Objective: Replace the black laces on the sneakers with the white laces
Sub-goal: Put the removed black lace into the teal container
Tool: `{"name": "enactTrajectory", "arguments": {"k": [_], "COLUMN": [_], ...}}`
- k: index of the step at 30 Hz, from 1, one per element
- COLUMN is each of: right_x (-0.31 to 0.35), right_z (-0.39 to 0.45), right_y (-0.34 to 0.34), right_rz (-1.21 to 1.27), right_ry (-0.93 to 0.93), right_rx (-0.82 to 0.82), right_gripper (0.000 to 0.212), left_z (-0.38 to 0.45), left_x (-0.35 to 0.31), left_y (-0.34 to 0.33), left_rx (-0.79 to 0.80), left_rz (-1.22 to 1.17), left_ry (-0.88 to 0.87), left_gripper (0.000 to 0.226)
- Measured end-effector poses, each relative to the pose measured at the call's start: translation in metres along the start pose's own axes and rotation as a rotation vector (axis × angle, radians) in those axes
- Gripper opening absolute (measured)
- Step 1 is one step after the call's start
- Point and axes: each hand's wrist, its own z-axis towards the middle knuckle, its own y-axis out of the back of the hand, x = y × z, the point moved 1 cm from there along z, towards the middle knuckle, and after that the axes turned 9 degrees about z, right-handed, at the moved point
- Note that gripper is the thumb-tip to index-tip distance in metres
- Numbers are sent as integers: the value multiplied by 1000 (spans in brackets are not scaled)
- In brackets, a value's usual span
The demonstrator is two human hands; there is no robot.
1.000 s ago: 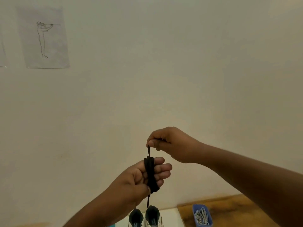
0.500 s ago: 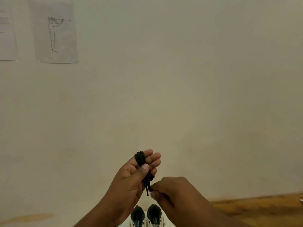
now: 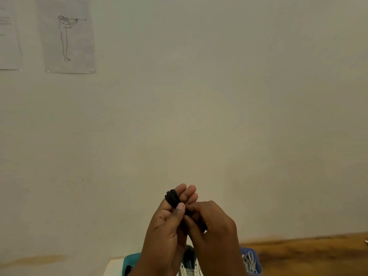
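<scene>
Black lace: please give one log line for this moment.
black lace: coiled on left hand fingers | right hand: pinching its end | sneakers: below

My right hand (image 3: 214, 232) now sits against my left hand (image 3: 169, 226), pinching at the coiled black lace (image 3: 172, 198); no tail dangles.

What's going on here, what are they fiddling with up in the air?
A person is winding a black lace into a coil around the left hand. The right hand works at the coil; its fingertips are hidden. Below sit white sneakers and a blue bin holding white laces.
</scene>
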Motion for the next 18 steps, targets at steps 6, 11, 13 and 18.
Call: {"name": "enactTrajectory", "arguments": {"k": [6,11,13,18], "right_x": [7,4,-4,-9], "right_z": [-10,-21,-29,-31], "right_y": [-6,-15,-17,-17], "right_rz": [-238,-395,-463,-503], "right_ry": [112,167,168,178], "right_rx": [-85,-3,38,0], "right_gripper": [12,14,8,22], "left_z": [0,-6,-12,-14], "left_x": [13,26,32,32], "left_y": [3,6,5,-4], "left_rx": [-78,-191,-209,-250], "left_rz": [55,40,74,119], "left_ry": [-49,-55,-29,13], "left_gripper": [40,41,40,36]}}
